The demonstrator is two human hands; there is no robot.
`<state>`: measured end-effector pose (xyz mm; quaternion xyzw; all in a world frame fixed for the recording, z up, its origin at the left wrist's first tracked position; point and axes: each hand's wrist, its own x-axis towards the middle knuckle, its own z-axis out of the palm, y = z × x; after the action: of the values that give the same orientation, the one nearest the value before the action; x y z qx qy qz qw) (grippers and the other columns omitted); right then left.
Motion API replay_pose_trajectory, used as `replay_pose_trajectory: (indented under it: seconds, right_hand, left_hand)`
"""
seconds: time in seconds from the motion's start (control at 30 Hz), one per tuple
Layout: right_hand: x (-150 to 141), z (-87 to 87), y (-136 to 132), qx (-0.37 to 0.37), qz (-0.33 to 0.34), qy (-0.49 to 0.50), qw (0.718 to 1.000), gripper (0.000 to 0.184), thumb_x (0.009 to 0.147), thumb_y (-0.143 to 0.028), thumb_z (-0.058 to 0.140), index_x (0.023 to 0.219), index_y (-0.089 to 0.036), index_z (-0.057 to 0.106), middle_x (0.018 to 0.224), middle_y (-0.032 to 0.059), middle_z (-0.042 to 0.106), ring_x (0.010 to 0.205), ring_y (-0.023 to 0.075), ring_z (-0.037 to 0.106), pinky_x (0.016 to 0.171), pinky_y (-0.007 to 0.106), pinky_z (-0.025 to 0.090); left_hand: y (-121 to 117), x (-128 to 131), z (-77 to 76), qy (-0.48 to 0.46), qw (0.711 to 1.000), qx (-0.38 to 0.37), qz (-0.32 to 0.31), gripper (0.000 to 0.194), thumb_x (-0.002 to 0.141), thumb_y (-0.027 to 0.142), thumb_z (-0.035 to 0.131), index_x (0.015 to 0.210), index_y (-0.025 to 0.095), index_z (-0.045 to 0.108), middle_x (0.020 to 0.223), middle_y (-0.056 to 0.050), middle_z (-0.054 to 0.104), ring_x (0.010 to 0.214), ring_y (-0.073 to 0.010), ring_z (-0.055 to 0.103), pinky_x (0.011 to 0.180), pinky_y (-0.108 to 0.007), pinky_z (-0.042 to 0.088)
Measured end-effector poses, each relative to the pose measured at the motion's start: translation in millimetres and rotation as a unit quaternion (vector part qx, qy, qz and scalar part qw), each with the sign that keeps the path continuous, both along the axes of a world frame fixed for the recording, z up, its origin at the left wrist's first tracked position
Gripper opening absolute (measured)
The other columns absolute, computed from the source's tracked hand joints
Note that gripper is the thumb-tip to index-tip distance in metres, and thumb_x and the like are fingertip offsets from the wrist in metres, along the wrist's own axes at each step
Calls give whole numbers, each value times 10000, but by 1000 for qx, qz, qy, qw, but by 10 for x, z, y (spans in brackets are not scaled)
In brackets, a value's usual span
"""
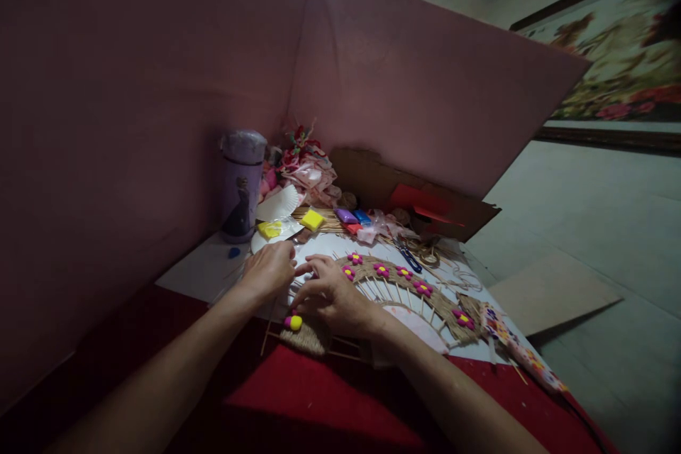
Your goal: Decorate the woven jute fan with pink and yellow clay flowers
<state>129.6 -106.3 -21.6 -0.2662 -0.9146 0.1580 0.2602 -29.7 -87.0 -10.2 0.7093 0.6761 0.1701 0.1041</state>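
Note:
My left hand [270, 268] is closed in a pinch above the left end of a woven twine fan [441, 308]; whatever it holds is hidden. My right hand [338, 298] reaches over the same end, its fingers apart and bent, the tips close to my left hand. Thin wooden sticks run through the arched twine band. Several magenta clay flowers [381, 270] with yellow centres dot the band. Below my hands, a yellow clay ball [295, 323] with magenta beside it sits on the twine. My right hand and forearm hide part of the fan.
Behind the fan lie a yellow clay pack [312, 220], a purple clay pack [346, 216], a blue-handled cutter [408, 255] and a bundle of sticks. A purple tumbler [242, 188] stands by the wall. A floral-wrapped handle [524, 351] extends right over the red cloth [313, 394].

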Motion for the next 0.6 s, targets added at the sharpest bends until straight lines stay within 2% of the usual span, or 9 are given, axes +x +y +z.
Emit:
replay_pose_trajectory:
  seconds: [0.13,0.27,0.43,0.6]
  right_hand:
    - [20,-5,-8,14,1,-21,1000,111,721,-174,676,793,-256,697,1123,9,557,1163,204,360,978,391,326]
    - [65,12,-32,38,13,-27,999,248,718,-90,629,888,-262,687,1157,3,562,1177,210,357,982,399,329]
    - [123,6,-52,66,11,-10,998,377,642,-17,614,919,-263,684,1169,18,559,1189,224,351,962,421,339]
    - [132,5,-68,102,30,-31,994,363,643,-48,612,890,-299,697,1148,22,568,1190,241,357,937,452,345]
  left_hand:
    - [7,-2,-19,7,1000,4,-4,238,769,355,480,911,212,607,929,-105,676,877,-250,609,643,-293,405]
    - [-1,1,-14,9,1000,1,-1,212,771,303,469,902,213,609,913,-100,681,869,-247,611,634,-289,405]
    - [-15,5,8,-1,1000,-6,2,197,772,249,445,854,209,619,922,-98,679,852,-231,611,638,-283,408]
    - [6,-5,-8,2,1000,-12,-10,194,767,248,453,839,197,626,928,-105,676,853,-235,610,644,-290,416]
